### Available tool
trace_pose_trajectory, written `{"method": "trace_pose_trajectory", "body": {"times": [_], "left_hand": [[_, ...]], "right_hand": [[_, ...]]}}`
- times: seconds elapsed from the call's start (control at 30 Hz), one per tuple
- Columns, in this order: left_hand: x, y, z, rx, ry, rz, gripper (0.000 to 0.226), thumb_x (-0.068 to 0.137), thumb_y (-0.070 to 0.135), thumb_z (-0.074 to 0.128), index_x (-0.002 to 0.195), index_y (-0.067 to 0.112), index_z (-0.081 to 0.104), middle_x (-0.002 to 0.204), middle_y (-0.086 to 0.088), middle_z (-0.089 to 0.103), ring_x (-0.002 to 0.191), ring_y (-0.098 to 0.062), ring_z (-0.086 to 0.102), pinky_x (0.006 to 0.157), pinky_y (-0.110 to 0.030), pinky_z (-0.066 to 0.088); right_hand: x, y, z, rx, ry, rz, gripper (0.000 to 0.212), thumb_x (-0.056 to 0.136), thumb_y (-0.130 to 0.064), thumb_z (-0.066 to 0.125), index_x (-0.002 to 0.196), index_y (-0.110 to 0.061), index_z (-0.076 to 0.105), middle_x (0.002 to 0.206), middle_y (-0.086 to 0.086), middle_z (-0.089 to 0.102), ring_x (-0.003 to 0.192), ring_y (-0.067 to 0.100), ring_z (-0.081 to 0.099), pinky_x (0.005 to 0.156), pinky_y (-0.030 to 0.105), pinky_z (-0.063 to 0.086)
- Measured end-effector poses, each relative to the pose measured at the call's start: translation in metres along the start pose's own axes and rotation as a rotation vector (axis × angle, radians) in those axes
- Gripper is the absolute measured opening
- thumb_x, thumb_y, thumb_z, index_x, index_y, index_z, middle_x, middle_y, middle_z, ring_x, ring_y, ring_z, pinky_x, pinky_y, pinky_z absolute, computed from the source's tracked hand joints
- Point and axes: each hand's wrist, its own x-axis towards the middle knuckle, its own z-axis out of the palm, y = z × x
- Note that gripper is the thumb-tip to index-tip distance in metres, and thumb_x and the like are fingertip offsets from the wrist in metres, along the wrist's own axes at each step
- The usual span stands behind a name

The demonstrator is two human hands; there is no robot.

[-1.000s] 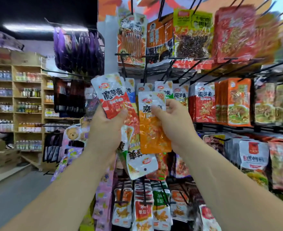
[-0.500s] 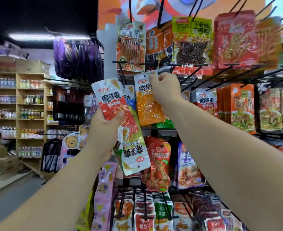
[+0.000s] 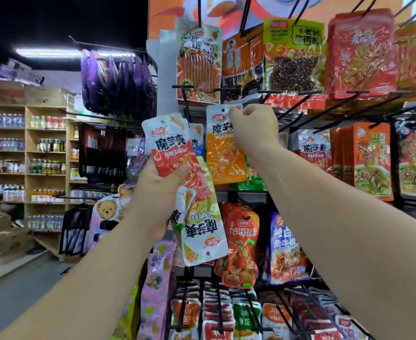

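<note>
My left hand (image 3: 156, 197) grips a bunch of snack packets in front of the hanging rack. A red and white packet (image 3: 170, 146) stands up from it, and a yellow-green packet (image 3: 202, 229) hangs upside down below it. My right hand (image 3: 253, 130) pinches the top corner of an orange packet (image 3: 222, 153), held up high near a black peg hook (image 3: 229, 90) of the rack. The packet's hang hole sits just left of my fingers.
The rack holds many hung snack packets: red ones (image 3: 362, 52) at top right, purple bags (image 3: 118, 84) at left, more packets (image 3: 241, 244) below my hands. Long black pegs (image 3: 334, 106) stick out toward me. Wooden shelves (image 3: 25, 163) with bottles stand far left, beside an aisle floor (image 3: 18, 303).
My right hand has lifted the orange packet from chest height up to the peg row under the top packets. My left hand keeps its bunch and has shifted only slightly.
</note>
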Motion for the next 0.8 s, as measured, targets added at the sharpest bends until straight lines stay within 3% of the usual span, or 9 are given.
{"method": "trace_pose_trajectory", "body": {"times": [0.17,0.3,0.37,0.43,0.57,0.63,0.67,0.73,0.8], "left_hand": [[0.002,0.0,0.0,-0.012,-0.007,-0.001,0.025,0.102,0.011,0.064,0.121,0.026,0.064,0.109,0.001,0.08,0.103,-0.022,0.076,0.094,-0.051,0.06],[0.002,-0.001,-0.002,-0.048,-0.005,-0.005,0.025,0.102,0.009,0.062,0.124,0.022,0.063,0.109,-0.001,0.08,0.1,-0.023,0.077,0.087,-0.047,0.061],[0.002,-0.001,-0.002,-0.045,-0.013,-0.005,0.025,0.103,0.009,0.061,0.124,0.021,0.063,0.111,-0.002,0.079,0.102,-0.024,0.076,0.087,-0.046,0.06],[0.002,-0.002,-0.002,-0.043,-0.019,0.0,0.025,0.103,0.008,0.061,0.125,0.02,0.062,0.112,-0.002,0.079,0.104,-0.024,0.076,0.085,-0.044,0.061],[0.001,-0.001,-0.001,-0.042,-0.023,0.012,0.025,0.103,0.008,0.06,0.124,0.021,0.062,0.11,0.001,0.079,0.101,-0.021,0.077,0.088,-0.046,0.062],[-0.001,0.0,0.0,-0.035,-0.028,0.019,0.025,0.103,0.009,0.061,0.123,0.024,0.063,0.112,0.001,0.079,0.105,-0.023,0.076,0.091,-0.049,0.06],[-0.001,0.0,0.001,-0.032,-0.032,0.022,0.025,0.103,0.009,0.061,0.122,0.025,0.063,0.112,0.001,0.079,0.106,-0.023,0.076,0.092,-0.05,0.06],[-0.003,0.001,0.003,-0.028,-0.042,0.024,0.025,0.103,0.009,0.06,0.122,0.025,0.063,0.111,0.002,0.079,0.105,-0.023,0.076,0.091,-0.05,0.06],[-0.004,0.003,0.004,-0.023,-0.044,0.023,0.026,0.103,0.009,0.06,0.123,0.026,0.063,0.112,0.002,0.079,0.105,-0.022,0.076,0.091,-0.049,0.06]], "right_hand": [[0.008,0.009,0.004,0.0,0.005,-0.017,0.056,0.097,-0.037,0.067,0.059,-0.02,0.03,0.056,-0.001,0.023,0.055,0.022,0.023,0.056,0.035,0.023],[0.011,0.024,0.006,-0.166,-0.055,0.001,0.05,0.099,-0.041,0.064,0.064,-0.016,0.039,0.06,0.0,0.035,0.058,0.022,0.036,0.055,0.033,0.027],[0.006,0.031,0.005,-0.254,-0.112,-0.013,0.032,0.101,-0.043,0.063,0.085,-0.017,0.056,0.074,-0.004,0.05,0.072,0.02,0.05,0.059,0.032,0.034],[-0.004,0.038,0.0,-0.314,-0.131,-0.075,0.033,0.099,-0.043,0.066,0.116,-0.017,0.056,0.093,-0.002,0.059,0.085,0.019,0.057,0.069,0.034,0.044],[-0.026,0.052,-0.015,-0.675,-0.103,-0.513,0.046,0.095,-0.041,0.071,0.125,-0.013,0.049,0.099,0.001,0.061,0.079,0.022,0.06,0.064,0.038,0.053],[-0.024,0.062,-0.022,-0.85,-0.123,-0.835,0.047,0.094,-0.04,0.07,0.128,-0.012,0.055,0.119,0.012,0.061,0.097,0.034,0.063,0.075,0.045,0.058],[-0.021,0.067,-0.023,-0.919,-0.155,-0.937,0.049,0.093,-0.043,0.069,0.132,-0.015,0.057,0.135,0.017,0.057,0.115,0.04,0.06,0.089,0.051,0.057],[-0.012,0.073,-0.025,-1.079,-0.283,-0.961,0.06,0.096,-0.055,0.058,0.15,-0.03,0.047,0.165,0.016,0.031,0.15,0.039,0.032,0.118,0.054,0.034],[-0.005,0.075,-0.025,-1.176,-0.382,-0.906,0.068,0.101,-0.065,0.042,0.161,-0.039,0.025,0.173,0.011,0.002,0.16,0.033,0.003,0.127,0.051,0.011]]}}
